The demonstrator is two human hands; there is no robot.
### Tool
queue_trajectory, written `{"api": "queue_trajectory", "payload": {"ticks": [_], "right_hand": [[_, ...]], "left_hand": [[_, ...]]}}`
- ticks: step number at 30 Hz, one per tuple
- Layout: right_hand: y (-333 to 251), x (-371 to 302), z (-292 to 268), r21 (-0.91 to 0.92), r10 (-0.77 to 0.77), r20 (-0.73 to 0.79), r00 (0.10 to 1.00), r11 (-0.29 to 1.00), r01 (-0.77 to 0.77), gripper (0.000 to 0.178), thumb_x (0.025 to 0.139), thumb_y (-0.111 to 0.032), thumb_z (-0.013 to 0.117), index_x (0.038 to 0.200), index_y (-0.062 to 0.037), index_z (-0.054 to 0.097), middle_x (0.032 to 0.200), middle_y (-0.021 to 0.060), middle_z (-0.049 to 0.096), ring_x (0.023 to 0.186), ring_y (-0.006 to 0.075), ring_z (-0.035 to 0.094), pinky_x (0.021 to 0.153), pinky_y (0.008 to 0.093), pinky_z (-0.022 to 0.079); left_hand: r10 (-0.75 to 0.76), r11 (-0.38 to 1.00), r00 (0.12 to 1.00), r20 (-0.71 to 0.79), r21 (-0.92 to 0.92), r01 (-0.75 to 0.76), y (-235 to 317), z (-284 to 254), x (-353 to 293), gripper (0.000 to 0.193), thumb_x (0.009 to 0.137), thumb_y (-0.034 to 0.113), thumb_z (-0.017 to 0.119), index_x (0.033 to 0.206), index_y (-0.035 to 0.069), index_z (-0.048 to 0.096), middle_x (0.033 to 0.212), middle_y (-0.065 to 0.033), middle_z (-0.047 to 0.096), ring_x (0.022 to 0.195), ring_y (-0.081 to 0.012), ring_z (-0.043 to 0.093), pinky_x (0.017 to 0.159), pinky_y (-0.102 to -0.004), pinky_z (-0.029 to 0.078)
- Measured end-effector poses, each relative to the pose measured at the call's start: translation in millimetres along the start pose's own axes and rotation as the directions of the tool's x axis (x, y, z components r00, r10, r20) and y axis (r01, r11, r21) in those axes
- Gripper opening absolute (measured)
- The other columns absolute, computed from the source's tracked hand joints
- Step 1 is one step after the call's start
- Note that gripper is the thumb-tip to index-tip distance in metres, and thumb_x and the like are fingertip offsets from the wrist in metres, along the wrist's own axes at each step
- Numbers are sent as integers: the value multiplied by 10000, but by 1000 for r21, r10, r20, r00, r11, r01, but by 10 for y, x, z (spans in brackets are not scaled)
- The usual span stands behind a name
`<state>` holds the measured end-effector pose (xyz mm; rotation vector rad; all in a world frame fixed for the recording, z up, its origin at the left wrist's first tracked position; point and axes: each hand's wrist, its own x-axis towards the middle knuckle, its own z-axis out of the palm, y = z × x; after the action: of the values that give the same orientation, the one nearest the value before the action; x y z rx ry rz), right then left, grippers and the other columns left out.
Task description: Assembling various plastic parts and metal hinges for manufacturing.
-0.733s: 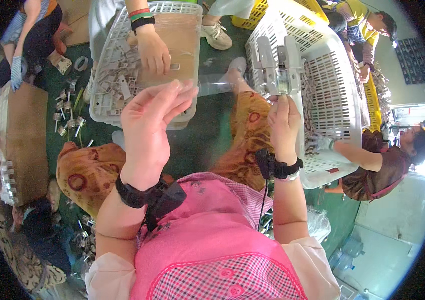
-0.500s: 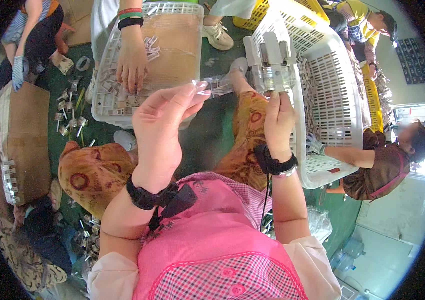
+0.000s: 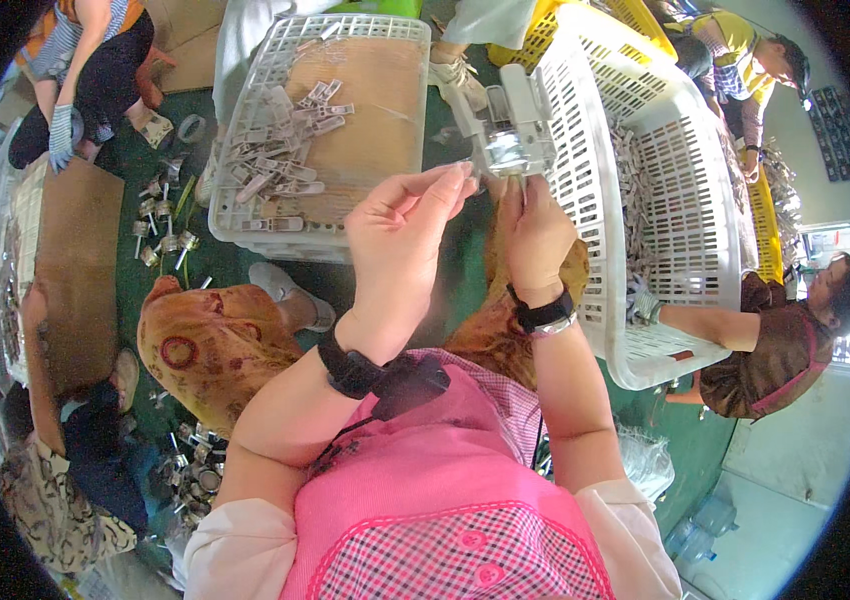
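Note:
My right hand (image 3: 539,240) is closed on the lower end of a small bundle of shiny metal pieces (image 3: 506,148), which look like cabinet hinges with flat arms pointing away from me. A glossy clear band goes around the bundle's middle. Close at its left, my left hand (image 3: 400,240) pinches thumb against fingers. A bit of clear film (image 3: 469,168) glints at those fingertips; most of it is hidden. Both hands are raised over my knees, and the bundle is beside the wall of a large white crate (image 3: 590,215).
At the far left, a white crate (image 3: 227,215) holds cardboard and several loose hinge parts (image 3: 285,175). Metal parts (image 3: 167,240) lie on the green floor. Yellow crates (image 3: 520,35) stand behind. A co-worker's gloved hand (image 3: 645,303) reaches into the large crate; other people work around.
My left hand has moved right, up to the bundle; the clear strip stretched between them before no longer shows. The bundle has shifted slightly left. Another person's hand has left the far-left crate.

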<state>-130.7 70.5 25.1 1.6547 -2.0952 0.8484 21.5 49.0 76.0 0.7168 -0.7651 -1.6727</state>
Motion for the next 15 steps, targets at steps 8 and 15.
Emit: {"api": "queue_trajectory", "payload": {"ticks": [8, 15], "right_hand": [[-78, 34, 19, 27, -167, 48, 985, 986, 166, 138, 817, -156, 621, 882, -67, 537, 658, 88, 557, 614, 294, 578, 513, 388, 453], [59, -8, 107, 13, -319, 79, 944, 948, 319, 201, 846, -198, 595, 965, -47, 536, 630, 40, 524, 595, 215, 571, 538, 345, 459]], "left_hand": [[-34, 999, 997, -75, 6, 35, -161, -14, 99, 165, 853, 107, 645, 947, -28, 637, 961, -130, 674, 882, -188, 658, 826, -288, 514], [-79, 997, 989, -123, 13, 82, -278, -48, 73, 190, 849, 118, 653, 978, -21, 635, 979, -114, 668, 918, -165, 640, 843, -290, 499]]}}
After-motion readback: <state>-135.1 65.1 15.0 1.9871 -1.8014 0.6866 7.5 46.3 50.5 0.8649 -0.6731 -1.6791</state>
